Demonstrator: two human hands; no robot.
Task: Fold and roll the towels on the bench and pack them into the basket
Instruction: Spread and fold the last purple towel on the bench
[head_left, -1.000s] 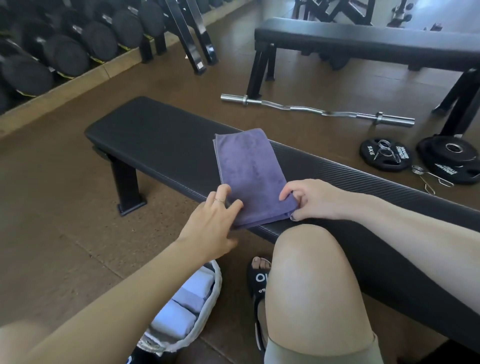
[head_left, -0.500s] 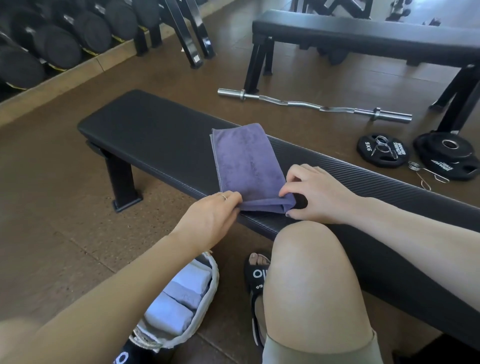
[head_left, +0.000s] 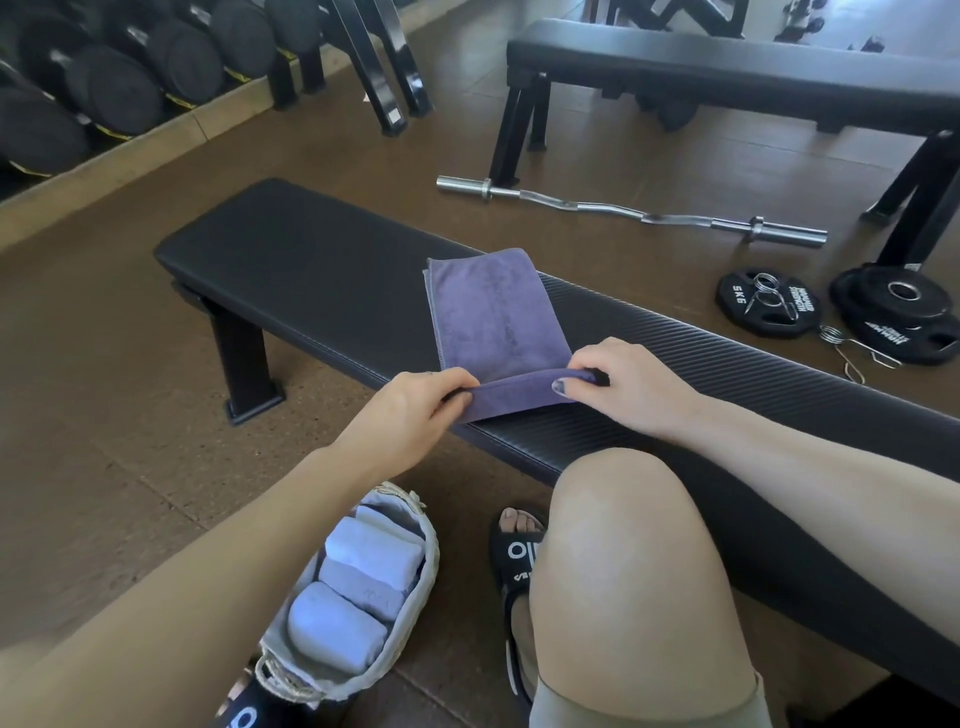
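Observation:
A purple towel lies folded into a long strip across the black bench. Its near end is turned up and over into the start of a roll. My left hand pinches the left corner of that turned edge. My right hand pinches the right corner, thumb under the fold. On the floor below, a pale woven basket holds three rolled towels, light blue and lilac.
My bare knee and sandalled foot are between bench and basket. A curl bar, weight plates and spring clips lie on the floor behind. A second bench and a dumbbell rack stand further back.
Both hands have lifted the towel's near edge and turned it over away from me, so a first fold of the roll now stands where the end lay flat.

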